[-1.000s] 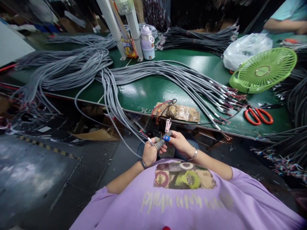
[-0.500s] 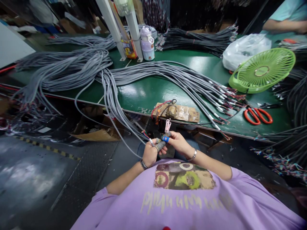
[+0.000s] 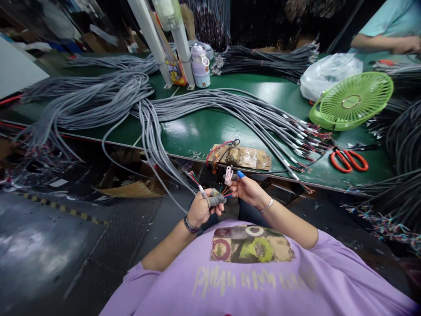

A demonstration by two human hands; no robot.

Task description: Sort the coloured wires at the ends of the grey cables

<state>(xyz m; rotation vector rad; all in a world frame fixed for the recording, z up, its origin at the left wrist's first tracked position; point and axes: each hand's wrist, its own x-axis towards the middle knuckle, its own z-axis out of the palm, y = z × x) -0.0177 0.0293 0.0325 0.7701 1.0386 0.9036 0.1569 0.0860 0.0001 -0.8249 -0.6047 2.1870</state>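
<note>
My left hand, with grey covers on its thumb and finger, is closed around a grey cable. Loose coloured wires fan out of its grip towards the right, and another cable's stripped wire ends stick up above the thumb. Close by, my right hand has its fingers apart, its blue-covered thumb raised and its fingertips beside the wire tips; whether they touch is unclear. A pink clip stands just beyond my right fingers, at the edge of a wooden block with red and black leads.
Grey cables lie across the green table, some drooping over its front edge. Orange-handled scissors, a green fan and a plastic bag are on the right. A purple bottle stands behind. A co-worker's arm shows at upper right.
My hands have drawn apart. My right hand has moved right and loosened, thumb lifted, and the coloured wires between the hands now show spread out. My left hand still holds the cable.
</note>
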